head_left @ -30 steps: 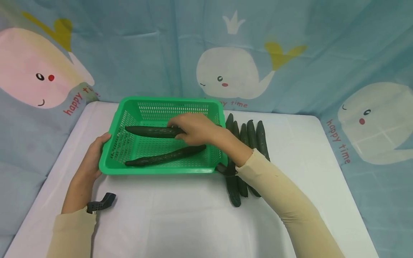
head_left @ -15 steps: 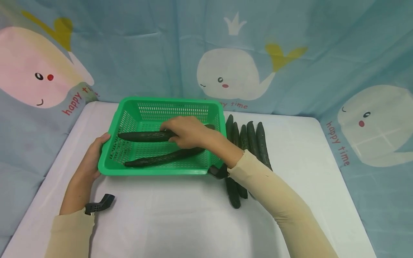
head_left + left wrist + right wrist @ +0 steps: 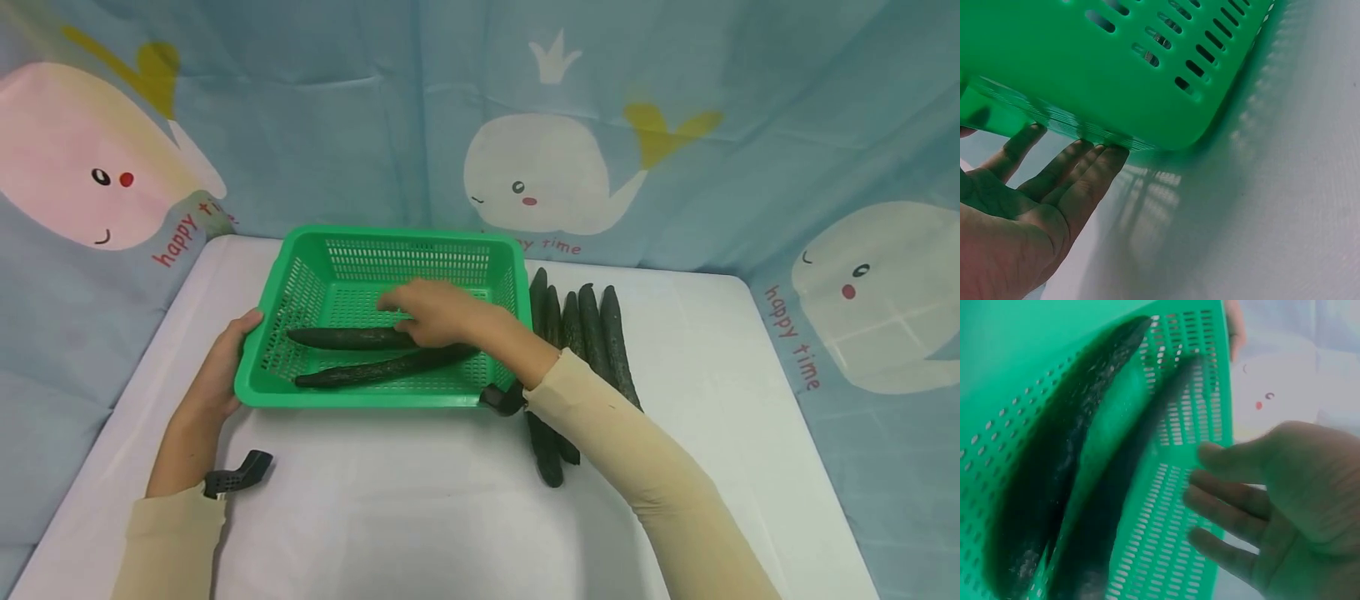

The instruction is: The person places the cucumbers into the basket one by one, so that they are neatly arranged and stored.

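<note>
Two dark green cucumbers lie lengthwise in the green plastic basket point(image 3: 251, 367), the rear cucumber point(image 3: 341, 337) close behind the front cucumber point(image 3: 375, 371). Above the rear one is my right hand point(image 3: 438, 312), its fingers spread and holding nothing. The right wrist view shows that hand point(image 3: 1285, 506) apart from both cucumbers and hides none of their upper ends. At the basket's left side my left hand point(image 3: 221, 362) touches the outer wall. In the left wrist view its fingers point(image 3: 1094, 181) are fairly straight, with tips against the green plastic.
Several cucumbers point(image 3: 592, 333) lie side by side on the white table point(image 3: 420, 500), close to the basket's right end; my right forearm partly covers them. A blue curtain point(image 3: 337, 125) with whale prints hangs behind the table.
My right hand has brought the rear cucumber nearer to the front one, down into the basket, and let go of it. My left hand has stayed at the basket's left side.
</note>
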{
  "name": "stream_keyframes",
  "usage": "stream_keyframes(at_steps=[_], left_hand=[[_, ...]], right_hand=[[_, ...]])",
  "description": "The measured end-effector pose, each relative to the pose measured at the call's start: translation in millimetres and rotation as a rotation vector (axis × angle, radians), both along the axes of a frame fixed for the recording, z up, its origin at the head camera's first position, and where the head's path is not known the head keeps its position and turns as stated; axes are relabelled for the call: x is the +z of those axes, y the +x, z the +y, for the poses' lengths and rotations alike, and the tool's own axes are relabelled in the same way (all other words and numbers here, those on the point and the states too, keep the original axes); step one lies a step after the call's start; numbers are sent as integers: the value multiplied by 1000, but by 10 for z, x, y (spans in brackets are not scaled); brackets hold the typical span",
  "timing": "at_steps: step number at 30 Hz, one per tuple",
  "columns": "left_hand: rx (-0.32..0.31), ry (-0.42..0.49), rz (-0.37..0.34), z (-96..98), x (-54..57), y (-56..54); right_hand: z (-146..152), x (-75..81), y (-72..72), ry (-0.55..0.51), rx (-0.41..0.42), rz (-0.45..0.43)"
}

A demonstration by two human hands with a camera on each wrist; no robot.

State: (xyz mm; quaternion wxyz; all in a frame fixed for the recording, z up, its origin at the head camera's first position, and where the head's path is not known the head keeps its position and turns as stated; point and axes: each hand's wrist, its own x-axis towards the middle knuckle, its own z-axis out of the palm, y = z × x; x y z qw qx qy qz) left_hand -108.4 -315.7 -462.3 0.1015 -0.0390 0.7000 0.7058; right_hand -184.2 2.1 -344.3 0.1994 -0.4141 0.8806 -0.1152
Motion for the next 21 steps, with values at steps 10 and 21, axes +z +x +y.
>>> stream_keyframes(at_steps=[10,21], left_hand=[[-15,24,19,-27,-1,-32],[-15,11,-14,-4,-6,-39]], right_hand=[[288,93,-11,-113,-91,34],[656,98,85,-128,-154,44]])
